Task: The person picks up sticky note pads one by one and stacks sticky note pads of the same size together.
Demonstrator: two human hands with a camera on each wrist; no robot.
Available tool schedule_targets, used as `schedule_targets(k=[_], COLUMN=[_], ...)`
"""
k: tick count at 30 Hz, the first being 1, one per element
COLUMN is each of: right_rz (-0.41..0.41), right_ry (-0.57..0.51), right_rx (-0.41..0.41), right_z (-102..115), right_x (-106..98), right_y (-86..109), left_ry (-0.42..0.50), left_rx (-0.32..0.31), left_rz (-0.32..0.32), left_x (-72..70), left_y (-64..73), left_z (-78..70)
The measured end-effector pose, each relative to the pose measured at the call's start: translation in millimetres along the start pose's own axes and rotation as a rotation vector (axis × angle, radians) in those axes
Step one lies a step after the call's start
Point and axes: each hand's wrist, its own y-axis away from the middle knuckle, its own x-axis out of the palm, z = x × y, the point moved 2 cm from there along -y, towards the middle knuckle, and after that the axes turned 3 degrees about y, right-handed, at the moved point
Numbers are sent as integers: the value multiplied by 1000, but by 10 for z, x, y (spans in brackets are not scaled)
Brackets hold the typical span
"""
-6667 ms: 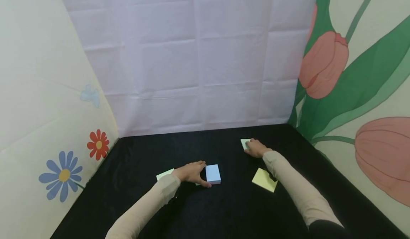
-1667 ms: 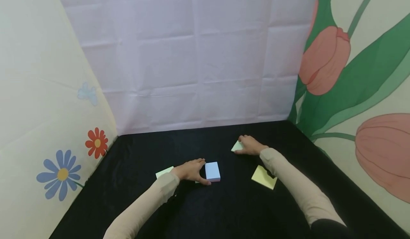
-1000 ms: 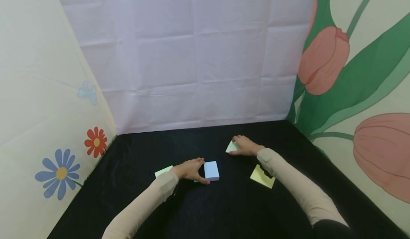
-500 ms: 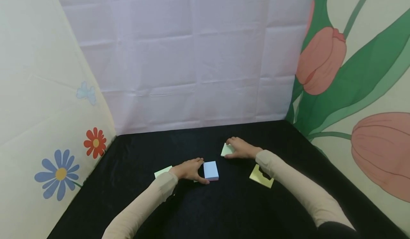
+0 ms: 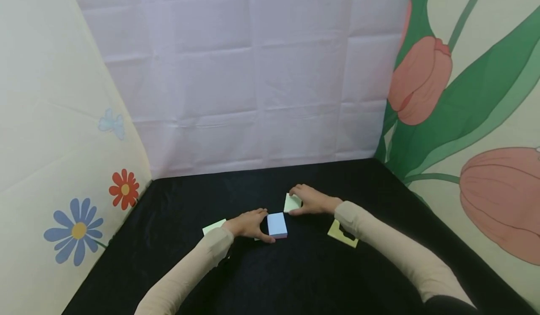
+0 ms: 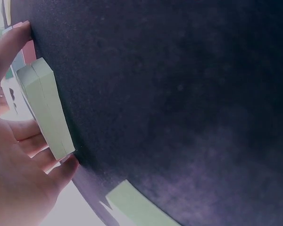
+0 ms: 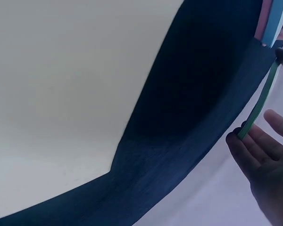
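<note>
My right hand [image 5: 314, 200] grips a thin pale green sticky note pad [image 5: 292, 203] by opposite edges, just behind the blue-topped stack. In the right wrist view, that pad [image 7: 259, 108] spans thumb to fingertips. My left hand [image 5: 250, 224] is at the left side of a blue sticky note pad [image 5: 276, 224] lying over a pink one [image 6: 29, 51], its thumb and fingertips at the stack's near and far corners. A thicker pale green pad [image 6: 46, 110] sits between left thumb and fingers, mostly hidden from the head view.
Another pale green pad [image 5: 214, 226] lies left of my left wrist. Under my right forearm is a yellow pad [image 5: 341, 234], partly covered by the sleeve. Black cloth [image 5: 287, 277] covers the table, with a white sheet [image 5: 253, 80] behind and flowered walls at both sides.
My right hand has brought the thin green pad leftward and nearer, from the far right to just behind the blue pad. My left hand stays in place.
</note>
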Motion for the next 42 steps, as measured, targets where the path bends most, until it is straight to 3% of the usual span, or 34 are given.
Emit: schedule_targets(k=[24,42], right_rz=[56,68], right_ry=[-17,21], right_rx=[-157,-291], right_z=[461,561], right_x=[29,128], right_y=[26,51], left_ry=[10,36], left_rx=[8,0], left_rz=[-10,0], left_x=[41,11], left_y=[-39,-2], left_z=[31,3])
